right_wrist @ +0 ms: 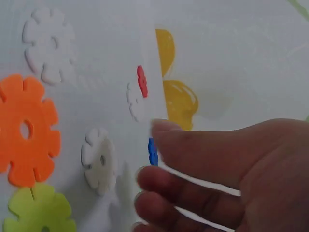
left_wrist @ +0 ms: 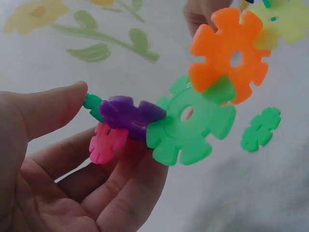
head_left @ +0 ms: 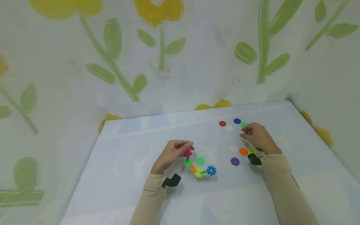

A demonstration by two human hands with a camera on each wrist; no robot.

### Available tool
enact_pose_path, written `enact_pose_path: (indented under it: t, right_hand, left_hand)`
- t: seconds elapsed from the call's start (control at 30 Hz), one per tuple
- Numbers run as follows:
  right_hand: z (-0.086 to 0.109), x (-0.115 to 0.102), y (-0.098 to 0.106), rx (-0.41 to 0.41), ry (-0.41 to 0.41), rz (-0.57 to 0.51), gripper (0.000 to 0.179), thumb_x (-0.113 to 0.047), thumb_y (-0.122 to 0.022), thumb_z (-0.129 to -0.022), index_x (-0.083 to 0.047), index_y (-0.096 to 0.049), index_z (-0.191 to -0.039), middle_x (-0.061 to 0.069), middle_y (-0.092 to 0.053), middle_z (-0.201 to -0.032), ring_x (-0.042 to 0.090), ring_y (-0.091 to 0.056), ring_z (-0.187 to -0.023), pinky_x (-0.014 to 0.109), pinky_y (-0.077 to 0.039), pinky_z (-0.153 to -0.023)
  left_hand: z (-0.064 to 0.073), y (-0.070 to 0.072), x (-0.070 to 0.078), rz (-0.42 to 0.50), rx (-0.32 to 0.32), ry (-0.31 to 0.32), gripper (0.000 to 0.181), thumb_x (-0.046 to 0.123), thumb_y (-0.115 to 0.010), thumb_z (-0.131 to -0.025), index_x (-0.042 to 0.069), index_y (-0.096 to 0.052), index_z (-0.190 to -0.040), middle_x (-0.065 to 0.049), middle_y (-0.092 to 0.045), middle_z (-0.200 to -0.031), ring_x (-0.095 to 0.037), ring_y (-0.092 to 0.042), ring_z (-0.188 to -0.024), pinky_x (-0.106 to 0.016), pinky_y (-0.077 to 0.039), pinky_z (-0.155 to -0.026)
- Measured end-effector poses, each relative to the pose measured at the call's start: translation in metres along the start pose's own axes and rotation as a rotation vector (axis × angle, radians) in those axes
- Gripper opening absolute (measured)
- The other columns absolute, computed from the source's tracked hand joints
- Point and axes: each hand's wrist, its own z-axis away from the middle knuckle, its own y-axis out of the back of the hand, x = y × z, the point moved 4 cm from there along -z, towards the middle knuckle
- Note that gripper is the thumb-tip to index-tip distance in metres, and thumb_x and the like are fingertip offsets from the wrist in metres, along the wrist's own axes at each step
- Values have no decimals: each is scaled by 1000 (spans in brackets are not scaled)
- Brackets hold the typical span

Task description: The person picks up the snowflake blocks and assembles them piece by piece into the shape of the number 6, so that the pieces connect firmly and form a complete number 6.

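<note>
My left hand (head_left: pixel 171 153) pinches one end of a chain of interlocking plastic snowflake discs. In the left wrist view a green end disc (left_wrist: pixel 93 105) is at the thumb, beside a pink disc (left_wrist: pixel 107 144) and a purple disc (left_wrist: pixel 129 117). From there the chain runs through a larger green disc (left_wrist: pixel 198 135) and an orange disc (left_wrist: pixel 231 38) to a yellow disc (head_left: pixel 198 172) and a blue disc (head_left: pixel 211 170). My right hand (head_left: pixel 260 137) hovers over loose discs, its fingers bent and apart from the thumb, with nothing visible between them.
A loose green disc (head_left: pixel 200 161) lies beside the chain. Around the right hand lie a purple disc (head_left: pixel 235 161), an orange disc (head_left: pixel 243 151), a white disc (head_left: pixel 234 149), a red disc (head_left: pixel 222 123) and a dark blue disc (head_left: pixel 237 121). Flower-printed cloth surrounds the table (head_left: pixel 135 131).
</note>
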Motion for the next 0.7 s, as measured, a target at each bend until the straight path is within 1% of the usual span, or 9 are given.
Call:
enact_pose_path:
  t: [0.13, 0.27, 0.37, 0.47, 0.6, 0.7]
  right_hand:
    - [3, 5, -1, -83, -66, 46, 51, -27, -74, -96, 4, -62, -134, 25, -64, -120, 35, -59, -101, 40, -57, -81]
    - [5, 8, -2, -123, -108, 78, 52, -26, -77, -93, 4, -61, -133, 25, -63, -121, 35, -58, -99, 42, -56, -83]
    - [4, 9, -4, -130, -110, 78, 46, -22, -77, -93, 5, -63, -127, 25, -64, -119, 35, -59, -99, 48, -56, -88]
    - [1, 9, -7, -142, -111, 65, 42, -20, -77, -93, 5, -63, -123, 25, -65, -117, 34, -60, -98, 49, -57, -91]
    - [-1, 8, -9, -158, -112, 44, 41, -21, -77, -93, 5, -61, -121, 23, -65, -114, 32, -60, -96, 44, -57, -87]
    - [-1, 6, -10, -142, -73, 25, 33, -20, -73, -96, 3, -62, -118, 21, -65, -110, 30, -59, -93, 39, -57, -83]
  left_hand:
    - [-1, 2, -1, 10, 8, 8, 43, 30, -63, -104, -3, -67, -132, -20, -75, -118, -12, -71, -95, -35, -61, -94]
    - [-1, 2, 1, 22, 8, 7, 44, 30, -63, -105, -5, -66, -131, -25, -73, -120, -10, -71, -93, -35, -61, -94]
    - [-1, 3, 2, 24, 6, 10, 44, 30, -63, -105, -5, -66, -131, -26, -72, -121, -10, -70, -92, -35, -61, -93]
    - [0, 3, 2, 21, 4, 9, 44, 30, -63, -105, -5, -66, -131, -26, -72, -120, -9, -70, -91, -34, -61, -93]
    - [0, 2, 2, 27, 1, 9, 43, 29, -63, -104, -4, -67, -131, -27, -72, -120, -10, -70, -90, -35, -61, -93]
    - [0, 2, 1, 32, -2, 9, 42, 29, -64, -104, -4, -67, -131, -27, -72, -120, -10, -70, -88, -36, -61, -93]
